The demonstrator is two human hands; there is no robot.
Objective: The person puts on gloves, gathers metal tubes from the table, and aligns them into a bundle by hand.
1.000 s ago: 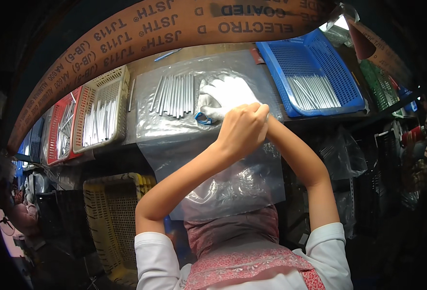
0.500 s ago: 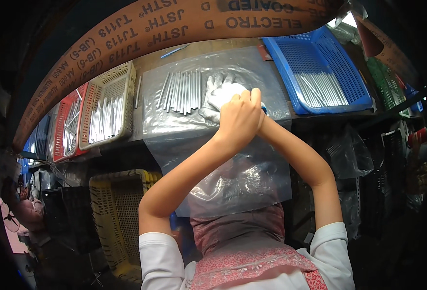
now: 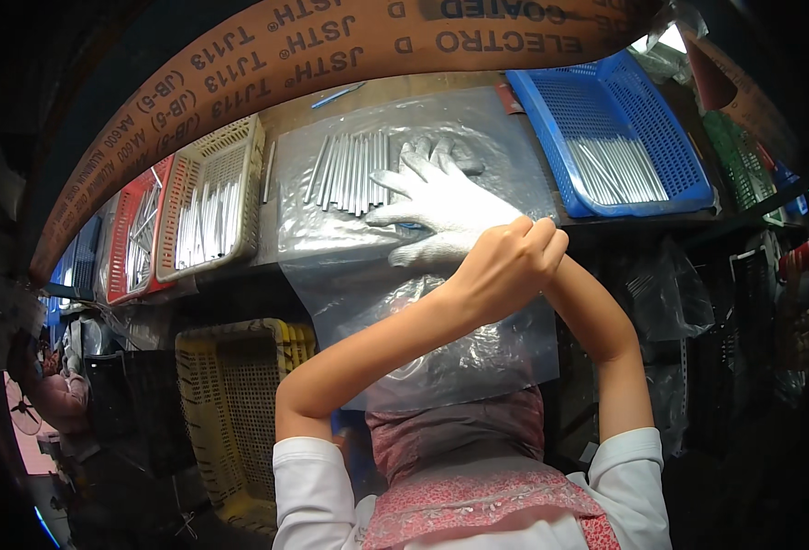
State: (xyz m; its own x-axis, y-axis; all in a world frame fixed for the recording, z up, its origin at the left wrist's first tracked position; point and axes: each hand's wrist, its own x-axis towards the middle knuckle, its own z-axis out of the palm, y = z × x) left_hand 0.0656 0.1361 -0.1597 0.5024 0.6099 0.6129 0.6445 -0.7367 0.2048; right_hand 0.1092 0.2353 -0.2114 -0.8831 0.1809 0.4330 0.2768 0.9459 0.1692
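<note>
A crumpled clear plastic sheet (image 3: 308, 240) covers the middle of the brown tabletop (image 3: 395, 90), between a blue basket (image 3: 597, 207) on the right and cream (image 3: 257, 174) and red baskets (image 3: 114, 275) on the left; the room's edges sink into darkness. A second glove (image 3: 468, 159) lies mostly hidden beneath the right hand (image 3: 439, 203), whose spread, empty fingers wear a white knit glove (image 3: 473, 209), over the sheet beside loose metal rods (image 3: 354, 174). The left hand (image 3: 514, 261) is closed on its wrist end, covering the cuff.

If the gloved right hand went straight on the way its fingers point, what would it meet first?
Most likely the silver rods on the clear plastic sheet; the right hand might pass above them, since its height is unclear.
</note>
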